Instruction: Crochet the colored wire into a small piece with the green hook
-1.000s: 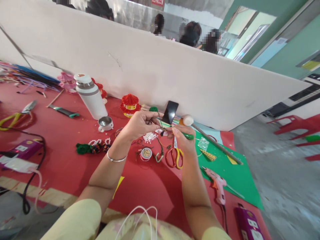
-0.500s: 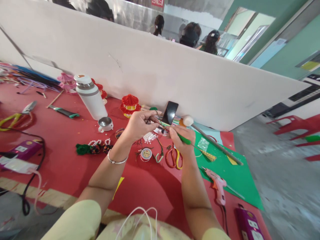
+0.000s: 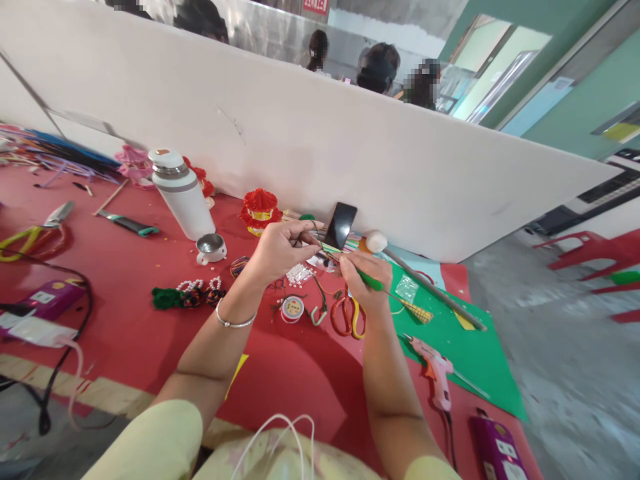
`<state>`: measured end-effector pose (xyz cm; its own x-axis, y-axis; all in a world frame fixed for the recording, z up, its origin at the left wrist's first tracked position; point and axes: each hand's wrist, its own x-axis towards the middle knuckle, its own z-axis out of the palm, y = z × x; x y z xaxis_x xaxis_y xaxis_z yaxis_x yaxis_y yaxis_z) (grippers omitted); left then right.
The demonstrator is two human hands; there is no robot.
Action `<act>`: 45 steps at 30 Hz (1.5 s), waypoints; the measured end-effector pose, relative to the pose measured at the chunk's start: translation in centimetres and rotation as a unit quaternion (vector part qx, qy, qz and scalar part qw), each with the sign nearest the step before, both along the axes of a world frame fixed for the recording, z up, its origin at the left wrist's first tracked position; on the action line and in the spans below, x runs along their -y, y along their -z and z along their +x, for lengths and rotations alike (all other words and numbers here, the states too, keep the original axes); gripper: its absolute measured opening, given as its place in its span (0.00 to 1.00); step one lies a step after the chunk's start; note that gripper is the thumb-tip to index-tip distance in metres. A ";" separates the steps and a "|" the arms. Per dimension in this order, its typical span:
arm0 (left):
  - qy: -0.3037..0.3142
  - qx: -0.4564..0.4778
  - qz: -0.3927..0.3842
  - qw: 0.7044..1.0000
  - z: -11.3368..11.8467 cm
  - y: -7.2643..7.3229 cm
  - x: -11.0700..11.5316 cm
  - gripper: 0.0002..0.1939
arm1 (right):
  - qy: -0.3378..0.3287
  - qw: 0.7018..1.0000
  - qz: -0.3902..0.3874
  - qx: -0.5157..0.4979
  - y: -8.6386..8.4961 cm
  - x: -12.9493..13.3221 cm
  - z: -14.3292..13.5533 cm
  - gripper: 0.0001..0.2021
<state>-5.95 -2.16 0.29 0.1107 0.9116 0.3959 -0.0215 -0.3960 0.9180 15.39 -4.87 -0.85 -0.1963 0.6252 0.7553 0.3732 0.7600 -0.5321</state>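
Note:
My left hand point(image 3: 280, 250) is raised over the middle of the table, thumb and fingertips pinched on a thin dark cord point(image 3: 316, 232). Close beside it, my right hand point(image 3: 379, 293) is closed around a slim green-handled tool point(image 3: 371, 280); its thin tip points left to the cord, and the exact kind of tip is too small to make out. Below the hands lie a thread spool point(image 3: 292, 309), small white beads point(image 3: 299, 275), a bent green piece point(image 3: 319, 314) and scissors point(image 3: 349, 316) with red and yellow handles.
A leaning phone point(image 3: 341, 225), white bottle point(image 3: 183, 197) and metal cup point(image 3: 211, 248) stand beyond. Beaded green-and-dark yarn work point(image 3: 187, 295) lies left. On the right are a pink glue gun point(image 3: 434, 370), a rod point(image 3: 435, 290) and a green sheet point(image 3: 480, 360). A white partition point(image 3: 350, 147) borders the table.
The dark cord's loop at my left fingertips has shifted slightly. My right hand and the green-handled tool have moved a little to the right; my left hand stays in place.

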 end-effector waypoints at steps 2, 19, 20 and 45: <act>-0.002 -0.005 0.003 1.000 0.0 0.1 -0.1 0.19 | 0.004 1.000 0.011 -0.001 0.1 -0.1 0.0 0.11; 0.055 0.062 -0.061 0.995 0.2 -0.4 0.0 0.22 | 0.029 0.999 0.022 -0.036 0.5 -0.3 0.0 0.10; 0.056 0.067 -0.066 0.994 0.2 -0.3 0.0 0.23 | 0.027 0.999 0.021 -0.036 0.6 -0.3 0.0 0.10; 0.105 0.063 -0.076 0.990 0.3 -0.8 0.2 0.23 | -0.016 0.999 0.031 -0.026 0.7 -1.1 1.1 0.11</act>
<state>-5.69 -2.38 1.06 0.2628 0.9238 0.2784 -0.2070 -0.2278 0.9514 16.48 -3.77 -1.51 -0.1748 0.5708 0.8023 0.3212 0.8033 -0.5015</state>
